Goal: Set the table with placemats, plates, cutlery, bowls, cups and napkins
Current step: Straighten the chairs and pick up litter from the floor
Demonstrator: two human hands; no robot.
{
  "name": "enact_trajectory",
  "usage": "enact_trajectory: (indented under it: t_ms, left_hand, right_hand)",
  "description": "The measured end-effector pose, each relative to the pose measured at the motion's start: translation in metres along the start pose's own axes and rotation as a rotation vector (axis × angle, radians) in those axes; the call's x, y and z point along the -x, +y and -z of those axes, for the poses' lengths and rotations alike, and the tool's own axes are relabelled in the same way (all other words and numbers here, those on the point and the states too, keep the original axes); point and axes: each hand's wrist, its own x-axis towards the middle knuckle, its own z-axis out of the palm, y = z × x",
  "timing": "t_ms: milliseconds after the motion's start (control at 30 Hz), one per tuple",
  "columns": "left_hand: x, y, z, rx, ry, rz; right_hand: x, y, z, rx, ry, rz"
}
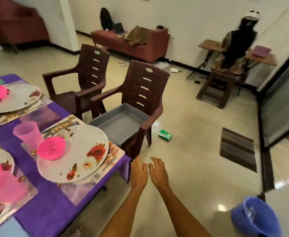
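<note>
A: What are the hands doing?
B: The left hand (139,170) and right hand (158,171) reach out side by side over the floor (191,151), fingers loosely spread, holding nothing.
A: And around them?
B: Just left, the table (42,212) with its purple cloth; a flowered plate (82,161) on a placemat (113,151) carries a pink bowl (51,147), a pink cup (28,133) beside it. Ahead, a grey tray (121,124) sits on a brown chair (140,100).
</note>
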Motion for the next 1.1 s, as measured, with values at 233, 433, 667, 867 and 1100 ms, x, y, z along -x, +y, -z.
enact_trajectory:
  t_ms: [233, 433, 667, 867, 1100]
  left_hand:
    - [-0.18, -0.006, -0.028, 0.17, 0.275, 0.321]
    - [-0.326, -0.083, -0.028, 0.25, 0.541, 0.737]
    - [-0.408, -0.15, -0.001, 0.266, 0.527, 1.1]
    - [-0.426, -0.153, 0.007, 0.277, 0.515, 1.101]
    - [-0.434, -0.131, 0.016, 0.278, 0.672, 1.014]
  right_hand:
    - [-0.181, -0.033, -0.034, -0.176, -0.172, 0.034]
    - [-0.322, -0.035, -0.107, -0.302, -0.439, -0.162]
    - [-0.412, -0.011, -0.158, -0.362, -0.613, -0.306]
    - [-0.471, -0.027, -0.162, -0.363, -0.607, -0.237]
    - [-0.559, -0.028, -0.138, -0.189, -0.642, -0.117]
